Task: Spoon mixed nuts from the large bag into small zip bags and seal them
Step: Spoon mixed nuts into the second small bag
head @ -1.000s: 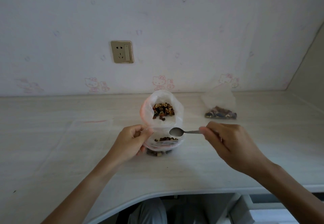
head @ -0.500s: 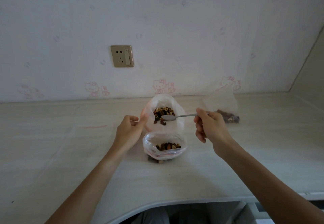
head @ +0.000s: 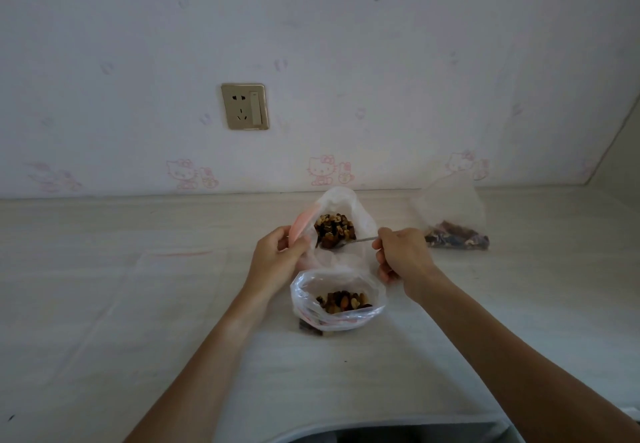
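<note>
Two hands: both are ours, bare, reaching in from the near edge of the counter (head: 104, 286).
Left hand (head: 280, 255): we pinch the left rim of the large bag (head: 360, 214) between thumb and fingers, a narrow closed grip that holds the mouth open.
Right hand (head: 401, 255): we hold the handle of the spoon (head: 341, 243), fingers curled shut around its end; the handle runs leftward from the fist.
Spoon bowl: it sits inside the mouth of the large bag, low against the heap of mixed nuts (head: 334, 227); we cannot tell how much it carries.
Large bag: clear plastic with a pink strip on its left rim, standing mid-counter between our hands, mouth tilted toward us.
Small zip bag (head: 337, 298): just in front of the large bag, nearer to us, standing with its mouth open and a shallow layer of nuts inside; neither hand touches it.
Filled bag (head: 453, 231): a further clear bag with nuts at its bottom lies to the right, near the wall (head: 346, 44), well apart from our right hand; we cannot tell whether it is sealed.
Flat bags (head: 173, 269): clear flat plastic with a faint red line lies on the counter to our left.
Wall: pale, with pink cartoon-cat prints along its base and a gold socket plate (head: 245, 106) above left.
</note>
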A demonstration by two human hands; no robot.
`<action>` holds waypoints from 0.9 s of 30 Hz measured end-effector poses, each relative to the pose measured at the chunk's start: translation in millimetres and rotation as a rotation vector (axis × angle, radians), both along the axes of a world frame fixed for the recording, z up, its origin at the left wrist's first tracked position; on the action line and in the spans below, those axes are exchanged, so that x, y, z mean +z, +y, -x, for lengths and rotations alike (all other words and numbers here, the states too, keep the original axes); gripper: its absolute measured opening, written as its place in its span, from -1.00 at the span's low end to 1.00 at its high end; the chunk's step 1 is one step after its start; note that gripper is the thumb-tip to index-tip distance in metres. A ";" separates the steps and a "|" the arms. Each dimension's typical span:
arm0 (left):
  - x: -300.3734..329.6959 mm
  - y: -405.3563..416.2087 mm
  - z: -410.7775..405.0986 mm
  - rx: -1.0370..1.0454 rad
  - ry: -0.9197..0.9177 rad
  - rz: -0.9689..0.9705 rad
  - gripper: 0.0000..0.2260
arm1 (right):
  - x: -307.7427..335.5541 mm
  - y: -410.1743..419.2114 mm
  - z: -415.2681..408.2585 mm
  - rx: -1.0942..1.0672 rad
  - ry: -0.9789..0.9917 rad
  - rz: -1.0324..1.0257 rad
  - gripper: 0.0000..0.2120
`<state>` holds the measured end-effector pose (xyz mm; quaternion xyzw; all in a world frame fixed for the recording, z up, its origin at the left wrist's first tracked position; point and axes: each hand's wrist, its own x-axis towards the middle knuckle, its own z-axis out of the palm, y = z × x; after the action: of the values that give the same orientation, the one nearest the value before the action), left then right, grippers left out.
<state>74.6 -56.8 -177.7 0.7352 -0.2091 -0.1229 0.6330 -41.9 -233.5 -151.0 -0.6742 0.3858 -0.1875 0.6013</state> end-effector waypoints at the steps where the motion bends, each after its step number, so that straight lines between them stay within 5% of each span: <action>1: 0.6 -0.3 0.7 -0.015 -0.004 0.009 -0.91 | -0.7 0.0 -2.9 -0.002 -0.003 0.002 -0.68; 18: -4.3 -3.5 -1.4 -0.074 0.014 0.053 -0.88 | -11.5 2.4 -10.4 0.071 -0.016 0.130 -0.58; 27: 3.3 -0.3 -0.5 0.002 0.048 0.127 -0.87 | -8.4 -6.9 1.8 0.060 -0.062 0.026 -0.60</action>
<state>75.1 -57.1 -174.4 0.6904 -0.2005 -0.1266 0.6835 -43.7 -240.5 -159.4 -0.6872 0.3441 -0.1950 0.6094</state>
